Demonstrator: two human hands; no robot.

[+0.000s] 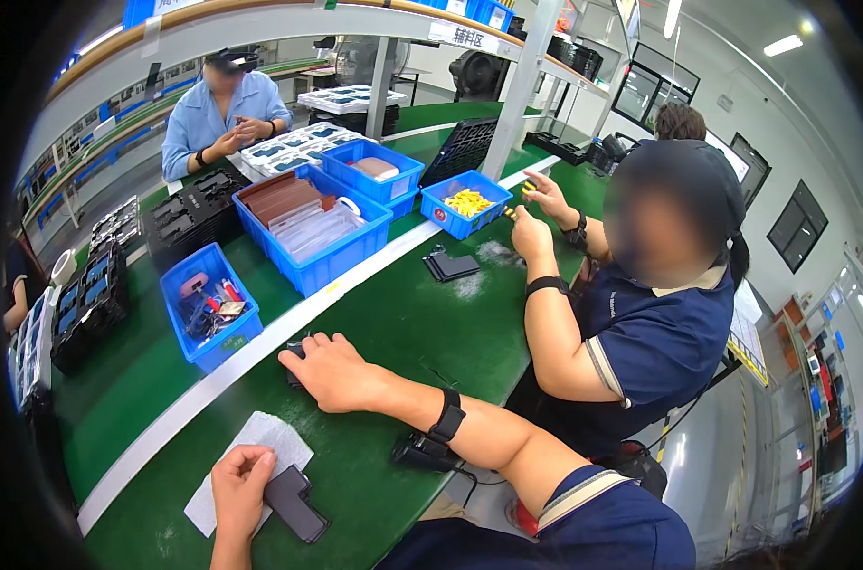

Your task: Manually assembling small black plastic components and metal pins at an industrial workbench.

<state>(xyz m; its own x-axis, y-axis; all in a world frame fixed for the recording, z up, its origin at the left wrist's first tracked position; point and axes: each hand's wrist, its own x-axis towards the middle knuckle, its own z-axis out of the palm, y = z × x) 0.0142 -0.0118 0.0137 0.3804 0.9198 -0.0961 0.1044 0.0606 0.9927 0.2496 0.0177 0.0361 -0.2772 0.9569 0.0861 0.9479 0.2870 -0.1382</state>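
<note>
My left hand (pixel 241 486) is closed, thumb against bent fingers, above a white cloth (pixel 272 435) on the green table. Right beside it is a dark, flat, L-shaped piece (pixel 296 503); whether the fingers grip this piece, the cloth or something else is hidden. Farther off, by the white strip, my right hand (pixel 334 373) curls its fingers over a small stack of dark flat pieces (pixel 294 362). The hand covers most of that stack. Another group of dark flat pieces (pixel 450 265) lies farther back on the table.
Beyond the white strip (pixel 194 404) stand blue bins of small tools (pixel 253 330) and clear and brown sheets (pixel 382 233). A blue bin with yellow pieces (pixel 449 224) stands near a co-worker (pixel 640 294) at my right. Another person (pixel 224 119) sits across. Black trays (pixel 192 217) are stacked left.
</note>
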